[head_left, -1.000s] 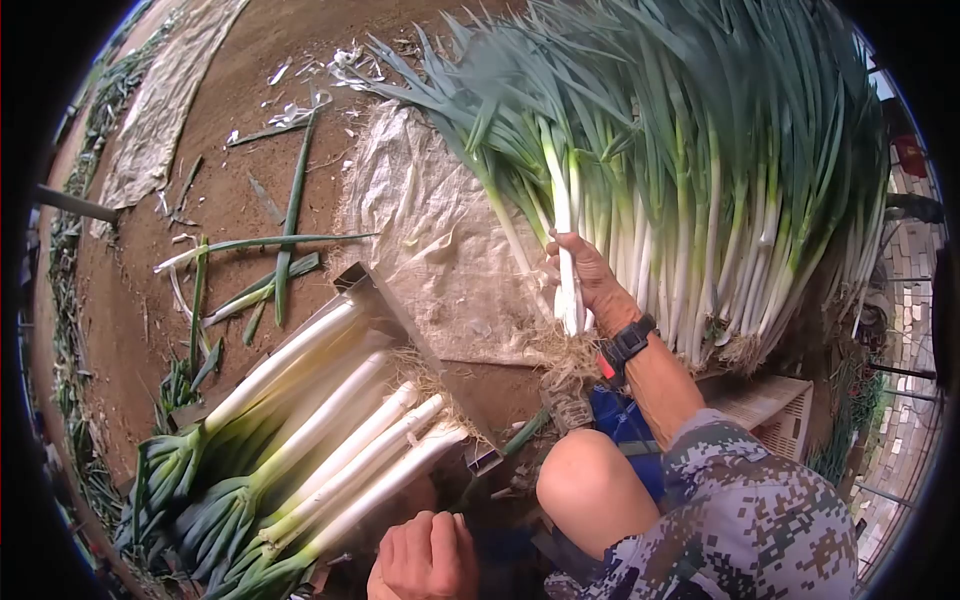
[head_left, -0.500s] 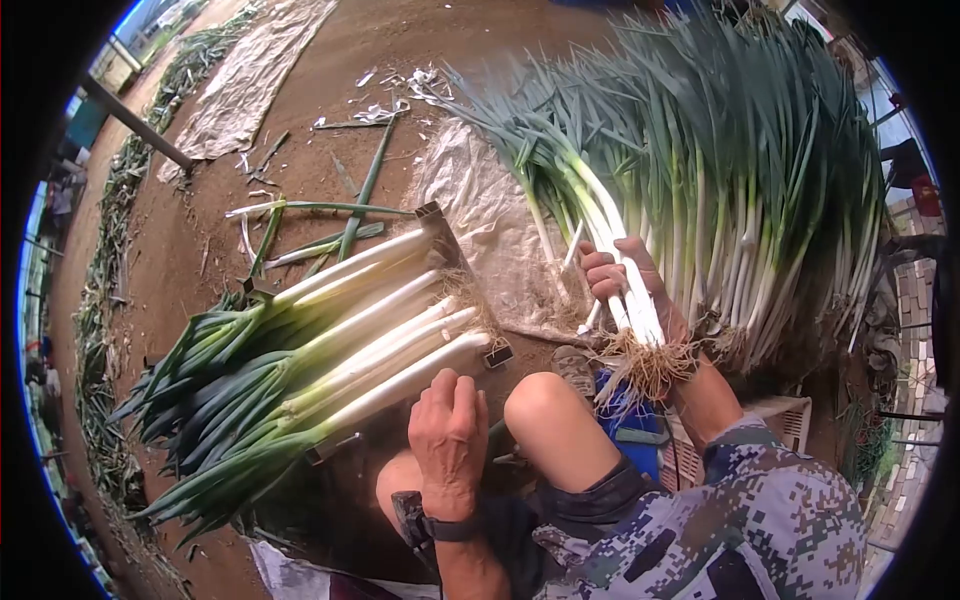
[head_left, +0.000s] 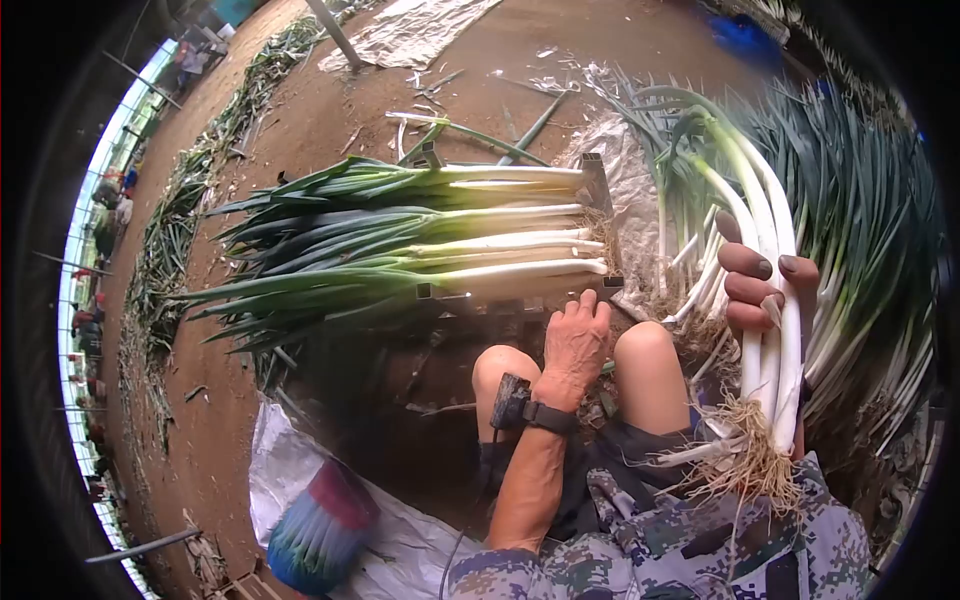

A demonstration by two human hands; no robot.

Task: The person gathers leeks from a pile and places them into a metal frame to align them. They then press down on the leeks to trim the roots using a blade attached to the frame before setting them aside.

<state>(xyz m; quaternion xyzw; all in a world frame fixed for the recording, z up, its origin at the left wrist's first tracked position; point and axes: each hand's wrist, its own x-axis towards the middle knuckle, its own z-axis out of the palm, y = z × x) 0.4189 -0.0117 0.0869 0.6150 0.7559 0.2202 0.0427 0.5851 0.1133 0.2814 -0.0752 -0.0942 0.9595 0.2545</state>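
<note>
My right hand (head_left: 765,285) is wrapped round the white stalks of a few long green onions (head_left: 768,220), whose leaves bend over at the top and whose roots hang below. My left hand (head_left: 577,340) is held above my knees, fingers extended, just below the root end of a stack of green onions (head_left: 500,275). That stack lies sideways in a metal frame (head_left: 597,185), white ends to the right. Nothing shows in my left hand, and a dark strap is round its wrist.
A large bunch of green onions (head_left: 860,230) stands at the right on pale sheeting (head_left: 625,180). Loose leaves (head_left: 535,130) lie behind the frame. A blue and red bundle (head_left: 325,525) rests on a white sack (head_left: 400,550) at lower left.
The view has swung, so the scene appears shifted. The held onions have come away from the large bunch, nearer my body, still in my right hand. My left hand remains near the stack.
</note>
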